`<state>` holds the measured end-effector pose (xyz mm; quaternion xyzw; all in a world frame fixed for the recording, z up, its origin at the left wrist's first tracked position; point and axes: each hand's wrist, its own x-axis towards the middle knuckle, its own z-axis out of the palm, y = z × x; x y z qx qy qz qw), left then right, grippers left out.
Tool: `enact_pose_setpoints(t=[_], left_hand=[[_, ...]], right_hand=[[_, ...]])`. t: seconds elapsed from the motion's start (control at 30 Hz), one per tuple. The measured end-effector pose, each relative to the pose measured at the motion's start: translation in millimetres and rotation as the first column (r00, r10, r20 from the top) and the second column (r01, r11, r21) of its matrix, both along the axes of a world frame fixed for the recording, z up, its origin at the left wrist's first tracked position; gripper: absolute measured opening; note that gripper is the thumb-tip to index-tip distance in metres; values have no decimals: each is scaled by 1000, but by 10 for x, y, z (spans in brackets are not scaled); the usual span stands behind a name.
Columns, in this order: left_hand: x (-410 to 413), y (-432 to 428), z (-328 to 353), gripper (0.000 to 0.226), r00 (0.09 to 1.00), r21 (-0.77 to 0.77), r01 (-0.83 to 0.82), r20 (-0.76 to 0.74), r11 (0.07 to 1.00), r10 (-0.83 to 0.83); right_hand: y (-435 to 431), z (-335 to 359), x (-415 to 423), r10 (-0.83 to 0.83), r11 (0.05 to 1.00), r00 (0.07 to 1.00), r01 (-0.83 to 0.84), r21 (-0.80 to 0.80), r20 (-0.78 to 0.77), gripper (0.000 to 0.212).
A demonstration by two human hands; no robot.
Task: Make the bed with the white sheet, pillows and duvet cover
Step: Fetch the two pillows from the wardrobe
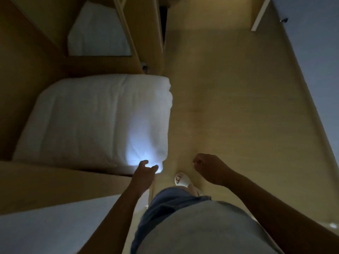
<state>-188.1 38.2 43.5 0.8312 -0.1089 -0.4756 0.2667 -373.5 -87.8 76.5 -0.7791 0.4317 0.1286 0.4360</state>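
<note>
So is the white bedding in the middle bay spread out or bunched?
Spread: the white bedding covers the bay edge to edge, with only light creases.

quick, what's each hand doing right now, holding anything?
Left hand: open, fingers relaxed, at the corner of the white bedding, holding nothing.
Right hand: fingers curled, holding nothing.
</note>
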Motion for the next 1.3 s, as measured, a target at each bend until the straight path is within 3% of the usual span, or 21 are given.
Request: enact_pose_setpoints(t=[0.1, 0.2, 0.37, 0.5, 0.63, 0.73, 0.9, 1.0, 1.1, 1.2, 1.3], left_hand=[[307, -365, 22, 55, 997, 7, -3, 80, 1000, 3], [522, -536, 20, 54, 994, 56, -108, 40, 993, 106], [792, -494, -89, 53, 948, 18, -318, 38, 948, 317], [952, -464, -153, 52, 770, -2, -633, 103, 774, 630], [1134, -549, -216, 67, 507, 46, -855, 286, 517, 813], [1281, -580, -347, 74, 273, -5, -956, 349, 293, 896], [1316, -540, -907, 97, 43, 95, -995, 198, 25, 979], [1357, -487, -1332, 102, 10, 174, -985, 151, -17, 989], [1472, -386, -1687, 103, 15, 37, -999, 167, 9, 986], [1459, -328, -1959, 129, 45, 17, -999, 84, 44, 995], [1413, -299, -2115, 142, -22, 12, -1000, 38, -23, 999]], right_hand=[[-401, 85, 547, 188, 980, 981, -185, -77, 40, 29], [-669, 122, 1131, 363, 929, 929, -356, -103, 68, 37], [-794, 23, 2162, 643, 764, 762, -631, -132, 79, 52], [-785, -151, 2901, 806, 559, 584, -806, -194, -101, 74], [-727, -465, 3518, 858, 412, 438, -899, -151, -269, 96], [-473, -779, 3862, 848, 425, 443, -896, -125, -291, 114], [-201, -1414, 3940, 809, 451, 499, -866, -216, -312, 132], [-253, -1808, 3904, 790, 461, 541, -835, -301, -289, 132], [-364, -2119, 3804, 787, 463, 574, -792, -398, -226, 127], [-400, -2295, 3740, 788, 456, 583, -769, -447, -198, 124], [-343, -2382, 3721, 787, 454, 582, -772, -444, -206, 124]])
